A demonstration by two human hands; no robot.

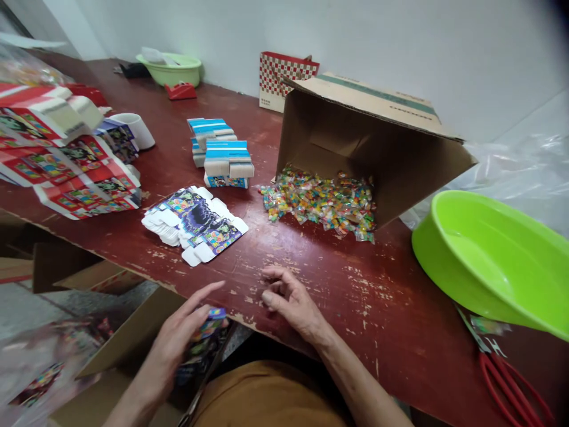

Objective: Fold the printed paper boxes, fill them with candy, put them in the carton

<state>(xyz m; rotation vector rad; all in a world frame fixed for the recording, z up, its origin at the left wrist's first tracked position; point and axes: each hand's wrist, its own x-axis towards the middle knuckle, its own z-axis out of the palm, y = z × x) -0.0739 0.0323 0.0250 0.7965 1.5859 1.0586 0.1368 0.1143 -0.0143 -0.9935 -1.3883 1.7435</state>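
My left hand (175, 335) is at the table's front edge, above an open carton (128, 332). Its index finger is stretched out, while the thumb and lower fingers are around a small purple printed box (216, 317); part of that box is hidden by the hand. Over the bare tabletop, my right hand (293, 302) is half curled with thumb and fingers apart and nothing in it. Beyond both hands lies a stack of flat, unfolded purple printed boxes (200, 219). Small wrapped candies (320, 201) spill from a cardboard box (355, 130) lying on its side.
Bundles of red printed boxes (84, 160) are piled at the left, and blue-striped bundles (226, 157) stand mid-table. A green basin (444, 255) is at the right, near red-handled scissors (511, 379). Behind are a pale green basin (178, 71), tape dispenser (181, 91) and checked bag (284, 77).
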